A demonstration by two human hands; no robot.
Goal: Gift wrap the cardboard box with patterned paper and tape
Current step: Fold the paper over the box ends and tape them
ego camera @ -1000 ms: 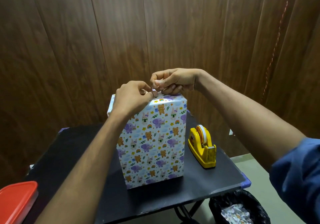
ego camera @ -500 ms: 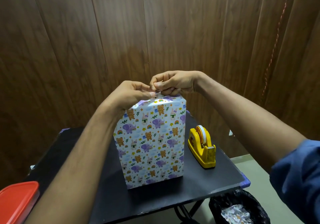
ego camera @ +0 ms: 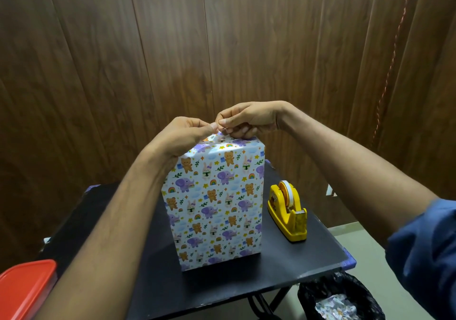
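Here the box [ego camera: 217, 203] stands upright in the middle of the black table [ego camera: 271, 277], fully covered in glossy white paper printed with bears, rabbits, elephants and rainbows. Just above the box's top, the left hand [ego camera: 182, 137] and right hand [ego camera: 246, 119] meet fingertip to fingertip, each pinching something small and pale between thumb and forefinger; it is too tiny to identify. The left wrist hides the box's top left corner. Right of the box sits a yellow plastic tape dispenser [ego camera: 288, 211]. Left of the box, a red lid [ego camera: 22, 287] is cut off; a bin [ego camera: 338, 300] lined in black shows below right.
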